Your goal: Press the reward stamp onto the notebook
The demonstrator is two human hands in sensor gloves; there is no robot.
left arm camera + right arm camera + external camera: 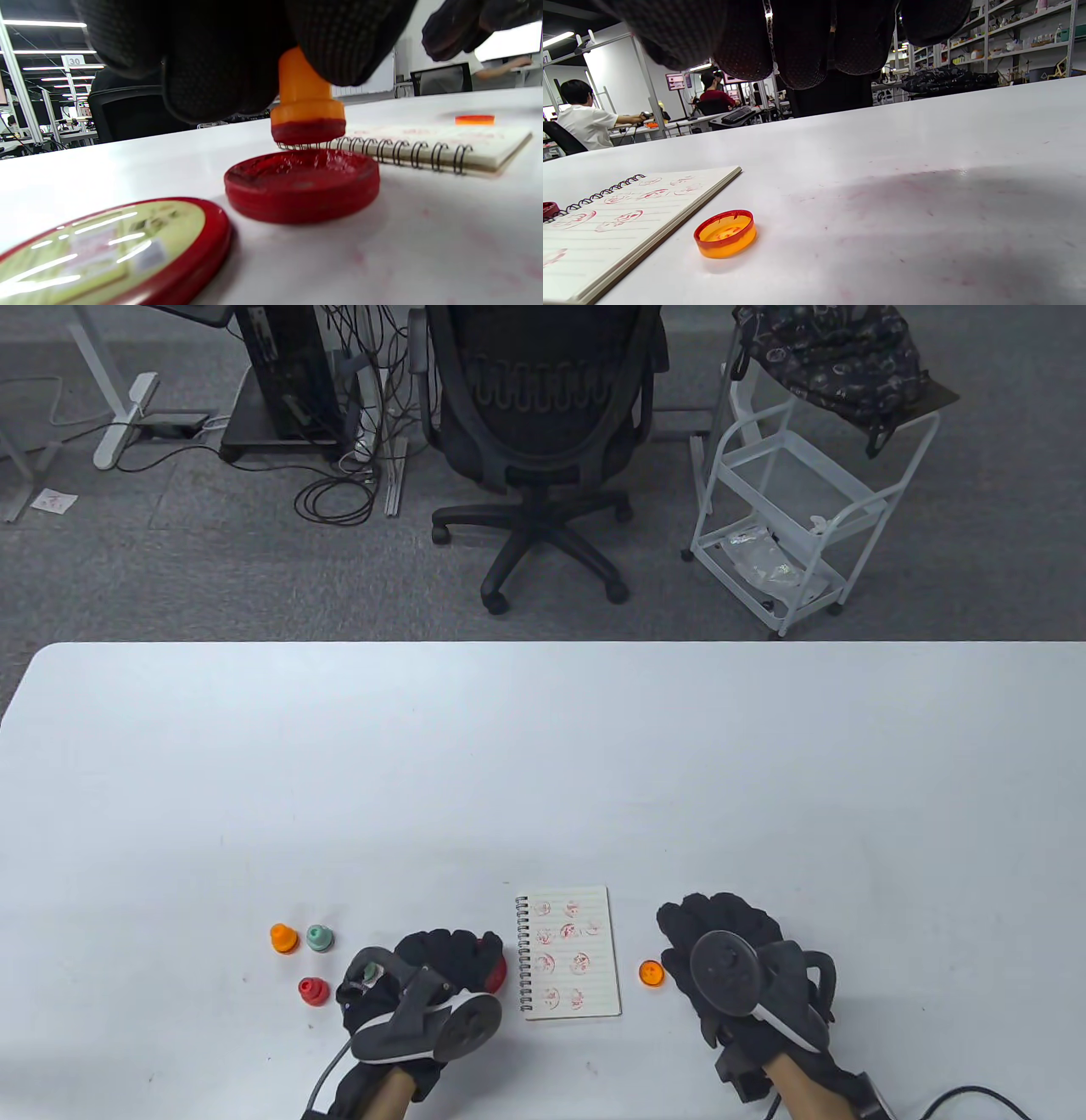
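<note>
Orange stamp (306, 95), smooth plastic, pinched in the left hand (433, 971) just above the glossy round red ink pad (302, 184).
Right hand (721, 942) hovers relaxed, empty, beside the spiral-bound lined notebook (567, 952).

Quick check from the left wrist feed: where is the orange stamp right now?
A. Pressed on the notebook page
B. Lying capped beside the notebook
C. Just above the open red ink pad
C: the left hand holds the orange stamp just above the red ink pad.
</note>
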